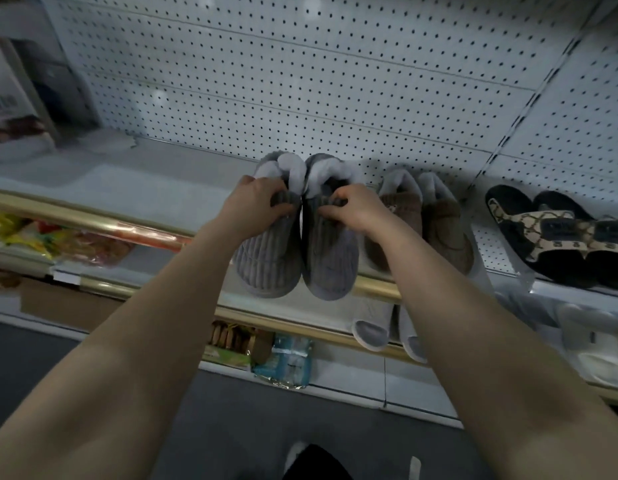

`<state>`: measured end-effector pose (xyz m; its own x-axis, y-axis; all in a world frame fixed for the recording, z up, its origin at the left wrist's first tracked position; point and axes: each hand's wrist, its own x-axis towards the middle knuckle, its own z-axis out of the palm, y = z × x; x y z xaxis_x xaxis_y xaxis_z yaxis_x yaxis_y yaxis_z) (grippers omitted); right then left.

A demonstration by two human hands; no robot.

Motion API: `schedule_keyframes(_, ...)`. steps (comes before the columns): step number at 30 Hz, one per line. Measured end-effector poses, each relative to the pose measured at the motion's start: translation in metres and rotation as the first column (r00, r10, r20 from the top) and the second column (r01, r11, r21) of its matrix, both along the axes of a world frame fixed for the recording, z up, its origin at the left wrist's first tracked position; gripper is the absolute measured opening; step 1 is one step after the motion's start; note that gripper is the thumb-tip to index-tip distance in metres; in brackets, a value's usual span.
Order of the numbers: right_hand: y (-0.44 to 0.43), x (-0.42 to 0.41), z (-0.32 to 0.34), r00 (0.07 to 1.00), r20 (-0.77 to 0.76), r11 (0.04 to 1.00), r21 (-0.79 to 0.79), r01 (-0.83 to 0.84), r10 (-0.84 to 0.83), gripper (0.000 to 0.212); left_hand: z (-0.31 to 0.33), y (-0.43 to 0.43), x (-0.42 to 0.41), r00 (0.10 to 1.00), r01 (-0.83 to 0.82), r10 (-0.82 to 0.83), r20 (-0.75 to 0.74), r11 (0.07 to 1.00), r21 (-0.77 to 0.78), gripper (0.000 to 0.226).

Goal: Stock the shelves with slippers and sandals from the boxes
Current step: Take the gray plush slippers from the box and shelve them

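Observation:
A pair of grey corduroy slippers with pale fluffy lining sits at the front edge of the white shelf [134, 188], toes toward me. My left hand [257, 199] grips the top of the left grey slipper [269, 258]. My right hand [356, 207] grips the top of the right grey slipper [330, 261]. Their toes hang over the gold shelf rail [373, 287]. Right beside them stands a pair of brown fluffy slippers [428, 220]. Further right lies a pair of black sandals with patterned beige straps [556, 233].
A white pegboard [300, 81] backs the shelf. Pale grey slides [387, 330] and wrapped white items [598, 341] lie on the shelf below. Snack packets [41, 237] and a blue pack [286, 362] fill lower left shelves. Boxes [13, 98] stand at far left.

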<state>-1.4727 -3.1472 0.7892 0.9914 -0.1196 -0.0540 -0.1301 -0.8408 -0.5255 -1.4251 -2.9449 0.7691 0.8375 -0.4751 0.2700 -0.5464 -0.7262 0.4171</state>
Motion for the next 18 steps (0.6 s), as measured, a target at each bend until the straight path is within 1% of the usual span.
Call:
schedule_keyframes(5,-0.006,0.046,0.000,1.000,-0.004,1.000,-0.008,0.001,-0.001,0.029,-0.002,-0.010,0.054,0.999,0.010,-0.013,0.045,0.998,0.056,0.026)
schedule_keyframes(8,-0.011,0.071,-0.004,0.999,-0.041,1.000,0.009,0.000,0.000,0.032,-0.007,-0.017,0.078,0.999,-0.006,0.001,0.053,0.996,0.091,0.026)
schedule_keyframes(11,-0.014,0.092,-0.009,0.998,-0.068,0.999,0.041,0.004,-0.001,0.024,-0.017,-0.020,0.098,0.999,-0.036,0.034,0.022,0.995,0.089,0.027)
schedule_keyframes(15,-0.016,0.113,-0.012,0.996,-0.092,0.999,0.029,0.024,-0.021,0.025,-0.026,-0.022,0.120,0.999,-0.028,0.030,-0.024,0.996,0.080,0.026)
schedule_keyframes(18,-0.016,0.123,-0.014,0.993,-0.101,0.996,0.051,0.067,-0.062,0.025,-0.030,-0.025,0.134,0.999,-0.002,0.007,-0.039,0.992,0.126,0.027)
